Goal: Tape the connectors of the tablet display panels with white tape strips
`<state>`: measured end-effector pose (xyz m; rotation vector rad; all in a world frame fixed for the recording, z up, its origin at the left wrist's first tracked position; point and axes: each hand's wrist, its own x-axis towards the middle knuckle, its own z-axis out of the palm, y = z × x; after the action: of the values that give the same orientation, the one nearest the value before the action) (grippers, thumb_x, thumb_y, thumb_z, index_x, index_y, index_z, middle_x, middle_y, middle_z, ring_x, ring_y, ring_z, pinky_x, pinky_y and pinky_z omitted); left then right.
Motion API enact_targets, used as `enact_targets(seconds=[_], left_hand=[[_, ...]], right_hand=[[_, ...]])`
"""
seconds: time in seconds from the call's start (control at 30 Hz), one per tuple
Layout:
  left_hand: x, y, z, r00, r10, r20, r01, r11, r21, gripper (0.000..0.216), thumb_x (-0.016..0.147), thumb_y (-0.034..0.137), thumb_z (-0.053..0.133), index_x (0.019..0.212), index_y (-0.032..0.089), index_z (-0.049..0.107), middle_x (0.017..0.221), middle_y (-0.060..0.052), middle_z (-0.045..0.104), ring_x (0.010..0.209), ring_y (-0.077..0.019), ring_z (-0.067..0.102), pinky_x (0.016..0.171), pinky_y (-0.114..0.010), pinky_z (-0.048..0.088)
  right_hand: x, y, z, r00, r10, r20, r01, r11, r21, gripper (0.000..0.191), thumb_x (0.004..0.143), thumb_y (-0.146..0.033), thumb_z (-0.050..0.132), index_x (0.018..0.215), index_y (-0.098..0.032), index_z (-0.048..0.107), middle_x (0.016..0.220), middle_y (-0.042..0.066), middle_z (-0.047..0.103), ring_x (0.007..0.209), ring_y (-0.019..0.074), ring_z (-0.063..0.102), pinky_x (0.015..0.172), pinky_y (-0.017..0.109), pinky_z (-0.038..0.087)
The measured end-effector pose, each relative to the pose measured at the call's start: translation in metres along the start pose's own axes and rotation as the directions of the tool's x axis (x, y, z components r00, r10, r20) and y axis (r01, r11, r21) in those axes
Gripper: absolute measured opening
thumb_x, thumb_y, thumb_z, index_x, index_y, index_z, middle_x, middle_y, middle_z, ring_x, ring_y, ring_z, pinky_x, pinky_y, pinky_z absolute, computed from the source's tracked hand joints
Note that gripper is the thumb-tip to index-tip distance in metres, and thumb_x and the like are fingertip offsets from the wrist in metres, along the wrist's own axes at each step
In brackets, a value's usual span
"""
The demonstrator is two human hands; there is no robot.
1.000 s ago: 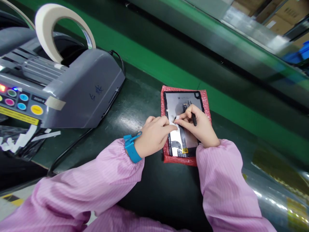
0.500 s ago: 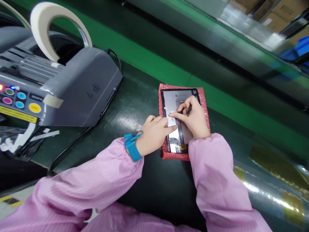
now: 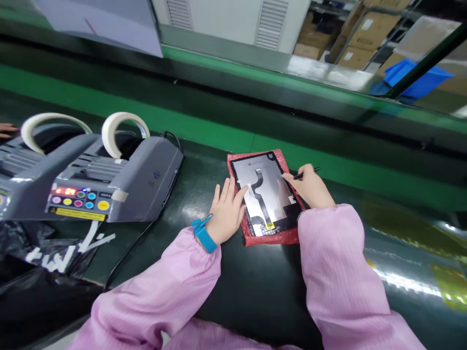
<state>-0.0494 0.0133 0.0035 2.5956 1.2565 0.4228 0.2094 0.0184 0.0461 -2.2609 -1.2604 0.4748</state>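
Observation:
A tablet screen assembly (image 3: pixel 272 187) lies with its silvery inner side up on red bubble wrap (image 3: pixel 270 239). Down its left part runs a dark flex cable (image 3: pixel 260 201), ending near a yellow sticker (image 3: pixel 270 225). My left hand (image 3: pixel 226 214), with a blue wrist strap (image 3: pixel 204 236), rests open at the left edge, fingers spread and thumb reaching over the panel. At the right edge my right hand (image 3: pixel 310 187) is closed around a thin black tool, probably tweezers (image 3: pixel 301 175); its tip is hard to make out.
Two grey tape dispensers (image 3: pixel 120 180) with white tape rolls (image 3: pixel 124 131) stand at the left. Tape scraps (image 3: pixel 62 257) lie on black plastic below them. A black cable (image 3: pixel 127 250) crosses the bench. At the far left a co-worker's hand (image 3: pixel 6 129) shows.
My right hand has moved off the panel's middle to its right edge. My left hand has drawn back and spread its fingers, uncovering the flex cable. The view has shifted, showing more background.

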Motion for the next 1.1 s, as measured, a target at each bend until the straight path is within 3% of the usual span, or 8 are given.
enact_targets(seconds=[0.07, 0.17, 0.3, 0.4, 0.63, 0.83, 0.97, 1.1], left_hand=[[0.001, -0.002, -0.003, 1.0, 0.001, 0.014, -0.001, 1.0, -0.002, 0.048, 0.099, 0.018, 0.039, 0.147, 0.014, 0.042, 0.159, -0.023, 0.032, 0.151, -0.0377, 0.024, 0.117, -0.064, 0.025], [0.001, -0.003, -0.005, 1.0, 0.002, 0.021, -0.001, 1.0, -0.017, 0.049, 0.098, 0.016, 0.038, 0.147, 0.015, 0.042, 0.159, -0.021, 0.033, 0.152, -0.0352, 0.023, 0.119, -0.063, 0.025], [0.001, -0.004, -0.004, 1.0, -0.014, -0.001, 0.014, 0.999, -0.046, 0.049, 0.099, 0.017, 0.037, 0.148, 0.013, 0.04, 0.159, -0.023, 0.033, 0.153, -0.0336, 0.021, 0.119, -0.062, 0.024], [0.0, -0.005, 0.0, 0.999, -0.03, -0.045, 0.027, 0.997, -0.079, 0.051, 0.099, 0.018, 0.037, 0.15, 0.015, 0.035, 0.162, -0.022, 0.029, 0.153, -0.0336, 0.02, 0.119, -0.062, 0.025], [-0.005, -0.008, 0.01, 0.985, -0.045, -0.167, 0.025, 0.993, -0.117, 0.063, 0.092, 0.014, 0.044, 0.153, 0.019, 0.031, 0.159, -0.016, 0.036, 0.152, -0.0329, 0.025, 0.12, -0.059, 0.026], [-0.007, -0.011, 0.014, 0.983, -0.039, -0.181, 0.022, 0.995, -0.093, 0.065, 0.088, 0.011, 0.045, 0.152, 0.019, 0.036, 0.154, -0.014, 0.045, 0.15, -0.0335, 0.028, 0.119, -0.06, 0.029], [-0.007, -0.011, 0.013, 0.984, -0.029, -0.178, 0.02, 0.999, -0.048, 0.062, 0.087, 0.011, 0.046, 0.149, 0.019, 0.042, 0.15, -0.013, 0.049, 0.148, -0.0356, 0.032, 0.118, -0.061, 0.03], [-0.005, -0.01, 0.007, 0.99, -0.028, -0.135, 0.026, 1.0, -0.017, 0.057, 0.088, 0.011, 0.046, 0.144, 0.023, 0.049, 0.149, -0.011, 0.051, 0.147, -0.0366, 0.033, 0.117, -0.062, 0.032]], right_hand=[[0.0, 0.0, -0.002, 0.993, -0.006, 0.12, 0.001, 0.999, 0.045, 0.041, 0.072, -0.045, 0.076, 0.076, -0.027, 0.039, 0.064, -0.002, 0.054, 0.063, 0.0219, 0.054, 0.062, 0.034, 0.038], [0.0, 0.001, 0.0, 0.979, -0.078, 0.187, 0.038, 0.977, 0.208, 0.044, 0.064, -0.039, 0.079, 0.076, -0.026, 0.039, 0.064, -0.006, 0.052, 0.058, 0.0173, 0.05, 0.059, 0.031, 0.036], [0.002, 0.006, 0.009, 0.958, -0.26, 0.12, 0.149, 0.813, 0.563, 0.049, 0.066, -0.045, 0.078, 0.077, -0.026, 0.034, 0.068, -0.008, 0.049, 0.055, 0.0118, 0.043, 0.056, 0.026, 0.036], [0.013, 0.011, 0.018, 0.97, -0.241, 0.005, 0.172, 0.709, 0.683, 0.057, 0.063, -0.051, 0.081, 0.075, -0.025, 0.031, 0.079, -0.004, 0.057, 0.057, 0.0104, 0.047, 0.057, 0.026, 0.04], [0.084, 0.012, 0.034, 0.944, -0.097, -0.314, 0.288, 0.705, 0.648, 0.062, 0.065, -0.065, 0.071, 0.078, -0.028, 0.022, 0.077, -0.004, 0.051, 0.062, 0.0128, 0.05, 0.064, 0.03, 0.044], [0.133, 0.006, 0.033, 0.877, 0.049, -0.478, 0.255, 0.795, 0.551, 0.048, 0.071, -0.047, 0.068, 0.08, -0.028, 0.025, 0.078, -0.001, 0.05, 0.072, 0.0184, 0.052, 0.076, 0.036, 0.044], [0.14, 0.002, 0.035, 0.853, 0.054, -0.518, 0.247, 0.834, 0.494, 0.041, 0.073, -0.038, 0.068, 0.083, -0.028, 0.029, 0.097, 0.009, 0.061, 0.089, 0.0243, 0.058, 0.088, 0.041, 0.043], [0.118, -0.004, 0.039, 0.827, -0.024, -0.561, 0.326, 0.834, 0.445, 0.026, 0.086, -0.037, 0.056, 0.088, -0.027, 0.032, 0.112, 0.015, 0.062, 0.105, 0.0266, 0.059, 0.097, 0.044, 0.041]])
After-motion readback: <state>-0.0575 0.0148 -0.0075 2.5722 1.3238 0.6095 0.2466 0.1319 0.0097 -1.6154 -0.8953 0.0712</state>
